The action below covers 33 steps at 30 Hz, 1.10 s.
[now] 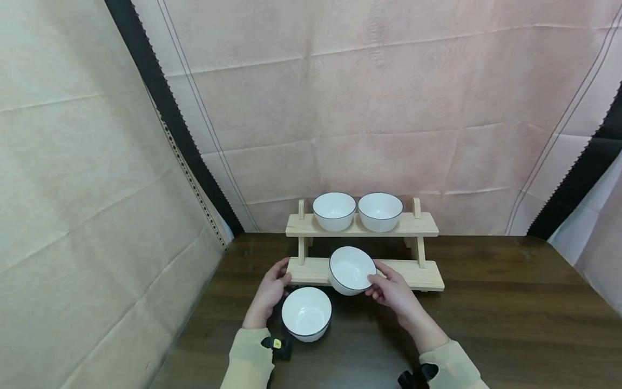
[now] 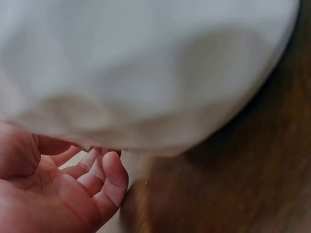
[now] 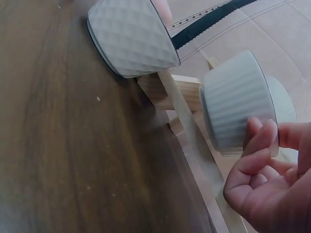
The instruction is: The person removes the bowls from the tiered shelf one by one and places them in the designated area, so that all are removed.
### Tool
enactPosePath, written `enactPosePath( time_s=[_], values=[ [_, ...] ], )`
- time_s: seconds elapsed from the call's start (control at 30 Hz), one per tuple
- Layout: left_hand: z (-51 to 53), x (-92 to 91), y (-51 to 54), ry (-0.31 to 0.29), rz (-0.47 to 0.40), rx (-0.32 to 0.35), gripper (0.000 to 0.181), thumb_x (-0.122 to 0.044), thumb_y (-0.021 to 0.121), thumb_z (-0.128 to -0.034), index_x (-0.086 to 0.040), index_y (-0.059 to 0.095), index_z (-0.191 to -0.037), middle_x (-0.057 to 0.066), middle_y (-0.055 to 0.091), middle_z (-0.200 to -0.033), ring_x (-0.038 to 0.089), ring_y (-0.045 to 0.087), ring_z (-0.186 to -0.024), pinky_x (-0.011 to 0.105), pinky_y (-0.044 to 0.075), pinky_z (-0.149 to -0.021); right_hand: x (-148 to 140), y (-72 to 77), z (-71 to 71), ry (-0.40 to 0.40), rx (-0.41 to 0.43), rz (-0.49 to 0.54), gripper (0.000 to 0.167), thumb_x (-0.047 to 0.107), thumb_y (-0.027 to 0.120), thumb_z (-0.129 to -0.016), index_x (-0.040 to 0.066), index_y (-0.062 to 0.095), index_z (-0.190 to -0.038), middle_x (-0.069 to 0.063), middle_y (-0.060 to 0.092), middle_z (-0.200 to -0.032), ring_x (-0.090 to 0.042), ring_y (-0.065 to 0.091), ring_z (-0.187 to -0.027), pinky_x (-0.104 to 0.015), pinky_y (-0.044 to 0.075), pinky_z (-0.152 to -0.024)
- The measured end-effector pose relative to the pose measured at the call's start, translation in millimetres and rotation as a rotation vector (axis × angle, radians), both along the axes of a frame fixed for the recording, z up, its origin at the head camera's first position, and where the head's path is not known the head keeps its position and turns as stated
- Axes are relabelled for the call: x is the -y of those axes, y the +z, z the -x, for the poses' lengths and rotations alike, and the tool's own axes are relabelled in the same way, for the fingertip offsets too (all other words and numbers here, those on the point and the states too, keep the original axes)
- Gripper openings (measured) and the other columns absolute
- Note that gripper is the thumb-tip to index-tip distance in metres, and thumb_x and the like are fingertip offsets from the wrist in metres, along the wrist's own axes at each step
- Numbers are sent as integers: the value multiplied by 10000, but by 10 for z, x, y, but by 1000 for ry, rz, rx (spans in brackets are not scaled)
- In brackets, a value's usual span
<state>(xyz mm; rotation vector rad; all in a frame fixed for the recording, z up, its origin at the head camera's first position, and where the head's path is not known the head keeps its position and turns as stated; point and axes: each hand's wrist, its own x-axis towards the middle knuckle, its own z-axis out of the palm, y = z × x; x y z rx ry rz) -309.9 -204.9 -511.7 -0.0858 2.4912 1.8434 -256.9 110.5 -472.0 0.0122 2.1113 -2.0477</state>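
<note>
My right hand pinches the rim of a white bowl with a dark edge, between thumb and fingers. This bowl is over the lower board of a two-tier wooden rack; whether it touches the board cannot be told. In the right wrist view, the pinched bowl shows ribbed sides. My left hand grips the left end of the rack's lower board. Close by that hand, another white bowl with a diamond-textured outside stands before the rack, hiding part of the left hand in its wrist view.
Two more white bowls, a left one and a right one, stand side by side on the upper board. The dark wooden table extends around the rack. Pale cloth hangs behind and at the sides.
</note>
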Motion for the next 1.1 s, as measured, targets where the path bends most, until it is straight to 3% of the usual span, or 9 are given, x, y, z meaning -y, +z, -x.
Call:
enactPosePath(
  time_s=[0.37,0.67,1.1],
  values=[
    [8,4,-18,-12,5,-3,439,-202,452,-979,-251,389,-1411,61,520,-1232,230,539,-947,313,472,-680,-6,74,-48,75,-7,-11,467,255,561,-925,238,444,-1377,-75,637,-758,-177,563,-676,-261,485,-632],
    [4,3,-6,-3,7,1,440,-202,459,-976,-245,395,-1409,56,526,-1228,235,534,-958,319,474,-683,-82,116,-43,145,-11,-56,519,264,579,-917,191,416,-1404,-67,643,-743,-159,556,-643,-285,505,-642],
    [5,-11,2,-1,10,15,442,-209,451,-981,-252,385,-1415,56,520,-1224,237,535,-954,314,476,-692,-316,166,-16,313,-66,-108,500,277,573,-918,173,448,-1390,-56,627,-762,-185,555,-668,-250,475,-597]
  ],
)
